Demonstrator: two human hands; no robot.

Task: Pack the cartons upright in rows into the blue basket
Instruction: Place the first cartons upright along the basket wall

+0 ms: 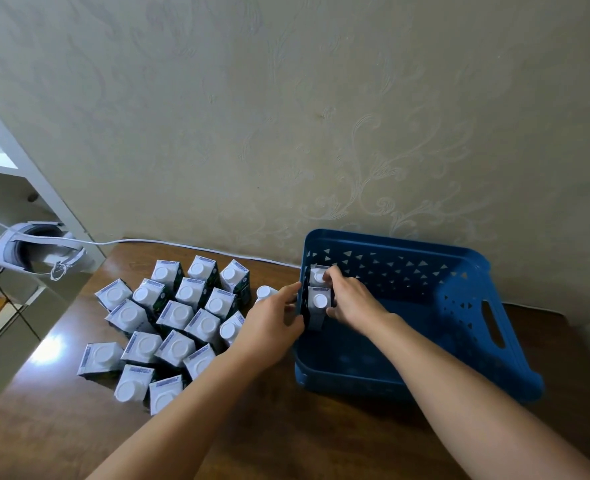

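Against the far-left wall of the blue basket [459,258], two cartons [319,300] are standing upright, one behind the other. The right hand [350,297] is curling its fingers around them from the right. The left hand [272,323] is gripping the basket's left rim. Left of the basket, many more cartons [169,323] are clustering upright on the brown table [61,427].

Two cartons [319,295] stand in the basket's [459,306] far-left corner, apparently upright; loose cartons [169,323] cluster left.
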